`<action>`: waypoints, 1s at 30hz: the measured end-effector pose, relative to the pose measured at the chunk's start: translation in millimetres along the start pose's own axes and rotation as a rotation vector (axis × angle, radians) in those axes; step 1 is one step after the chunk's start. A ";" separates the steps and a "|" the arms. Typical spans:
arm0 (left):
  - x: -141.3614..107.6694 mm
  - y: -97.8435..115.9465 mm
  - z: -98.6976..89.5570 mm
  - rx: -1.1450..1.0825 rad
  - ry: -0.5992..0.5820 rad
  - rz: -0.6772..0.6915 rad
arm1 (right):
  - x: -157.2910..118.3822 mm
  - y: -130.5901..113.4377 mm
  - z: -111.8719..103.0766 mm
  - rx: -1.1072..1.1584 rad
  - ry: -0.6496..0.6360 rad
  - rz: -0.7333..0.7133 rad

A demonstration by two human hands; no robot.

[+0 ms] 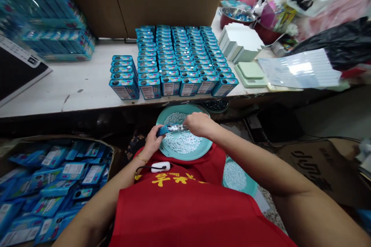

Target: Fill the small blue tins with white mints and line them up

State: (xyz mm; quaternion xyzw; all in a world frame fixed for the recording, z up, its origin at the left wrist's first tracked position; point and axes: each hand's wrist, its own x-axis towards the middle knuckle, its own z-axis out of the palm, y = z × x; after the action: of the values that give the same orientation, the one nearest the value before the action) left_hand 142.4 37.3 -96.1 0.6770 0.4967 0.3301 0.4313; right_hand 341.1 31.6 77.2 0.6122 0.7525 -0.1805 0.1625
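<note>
Over a turquoise basin [189, 155] of small white candies [182, 143], my left hand [153, 139] holds a small blue box [164, 130] tilted on its side, its open end facing right. My right hand [197, 123] is closed at that opening, round a scoop [177, 127] loaded with white candies; the scoop's handle is hidden by the fingers. The basin rests on my lap, on a red apron [174, 216].
Rows of upright blue boxes [171, 85] line the white table [84, 88]. At the left is a carton of blue boxes [72, 170]. A green scale [252, 73] and white cards [240, 40] lie right. A second basin [252, 187] is low right.
</note>
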 end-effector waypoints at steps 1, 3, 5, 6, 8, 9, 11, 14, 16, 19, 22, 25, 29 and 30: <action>-0.2 -0.8 0.5 0.002 0.001 0.001 | -0.2 -4.1 -3.1 -0.017 -0.008 0.003; -1.0 -2.1 0.0 0.001 0.007 -0.002 | -1.9 -3.5 -5.0 -0.016 0.000 -0.004; -2.3 -3.3 -2.8 -0.002 0.020 -0.013 | -4.1 10.2 1.1 0.016 0.025 -0.005; -3.1 -3.9 -4.9 -0.006 0.030 -0.021 | -4.5 20.9 8.0 0.042 0.047 -0.007; -4.6 -5.4 -9.3 -0.015 0.054 -0.039 | -1.7 44.5 30.8 0.113 0.097 -0.012; -5.3 -6.2 -11.1 -0.018 0.062 -0.049 | 2.1 54.7 46.4 0.149 0.113 -0.009; -6.3 -7.9 -13.2 -0.021 0.070 -0.064 | 14.3 65.5 83.6 0.193 0.087 0.048; -6.5 -10.2 -12.6 -0.020 0.062 -0.073 | 36.6 54.3 140.6 0.169 -0.001 0.174; -6.1 -11.8 -11.3 -0.023 0.057 -0.073 | 47.8 37.1 169.5 0.174 -0.032 0.164; -5.5 -13.1 -10.0 -0.030 0.060 -0.074 | 55.3 20.2 193.6 0.219 -0.094 0.083; -4.9 -11.5 -9.3 -0.046 0.080 -0.058 | 56.9 26.6 201.9 0.300 -0.167 0.000; -4.1 -8.8 -9.1 -0.098 0.086 -0.041 | 56.2 46.0 201.6 0.411 -0.215 -0.055; -3.3 -9.5 -9.6 -0.151 0.091 -0.043 | 44.3 67.5 185.2 0.542 -0.212 -0.075; -3.3 -10.4 -9.9 -0.150 0.092 -0.044 | 38.5 71.1 177.2 0.588 -0.204 -0.060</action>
State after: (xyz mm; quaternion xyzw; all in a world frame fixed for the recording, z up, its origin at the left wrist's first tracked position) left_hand 128.8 38.1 -101.7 0.6156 0.5046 0.3876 0.4649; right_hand 407.4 -5.4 -102.2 0.5893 0.6656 -0.4555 0.0475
